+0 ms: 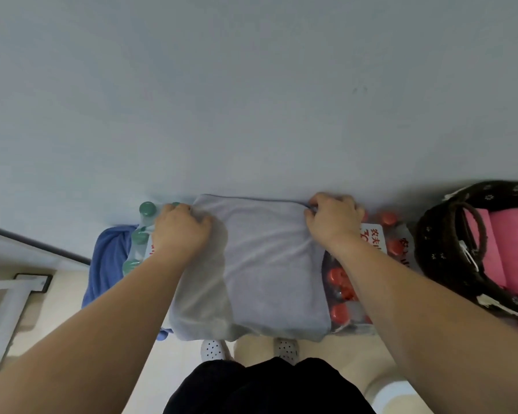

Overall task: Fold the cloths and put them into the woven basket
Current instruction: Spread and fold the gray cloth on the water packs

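A grey cloth [260, 264] lies spread over packs of bottles against the wall, folded over with its far edge along the wall. My left hand [181, 228] grips the cloth's far left corner with curled fingers. My right hand [332, 219] pinches the far right corner. A dark woven basket [440, 249] stands at the right with a folded pink cloth [509, 249] inside. A blue cloth [108, 261] hangs crumpled over the left side of the bottle pack.
Green-capped bottles [139, 234] sit under the cloth's left side, and red-capped bottles [340, 282] in plastic wrap under its right. A grey wall [251, 100] rises straight behind. A white metal frame [6, 303] stands at the left. My feet are below the packs.
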